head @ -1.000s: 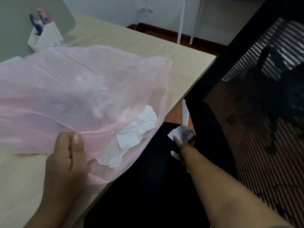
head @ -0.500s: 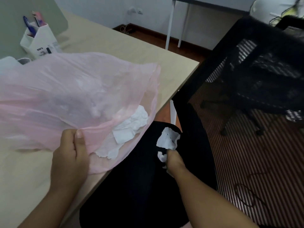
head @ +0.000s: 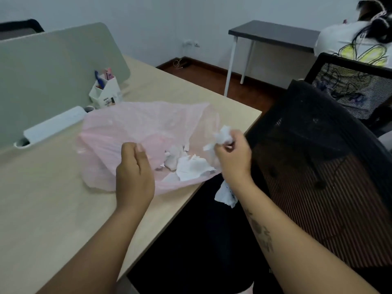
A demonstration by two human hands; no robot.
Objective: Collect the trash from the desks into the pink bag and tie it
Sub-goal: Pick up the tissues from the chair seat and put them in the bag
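Note:
A thin pink bag (head: 135, 132) lies open on the beige desk (head: 53, 198), its mouth toward the desk's right edge. Crumpled white tissues (head: 188, 166) sit inside it near the mouth. My left hand (head: 133, 172) pinches the bag's near edge and holds it up. My right hand (head: 231, 158) grips a crumpled white tissue (head: 222, 135) at the bag's mouth, just above the desk edge. Another piece of white tissue (head: 226, 194) hangs below my right wrist, over the black chair seat; whether the hand holds it is not visible.
A black mesh chair (head: 318, 166) stands close on the right. A white pen holder (head: 105, 92) and a white power strip (head: 54, 124) sit by the grey divider (head: 53, 71). A person in a white shirt (head: 352, 43) sits at a dark table (head: 273, 35) behind.
My right hand has risen from the black chair seat with the tissue and come to the bag's mouth. The view has tilted up. My left hand keeps its hold on the bag.

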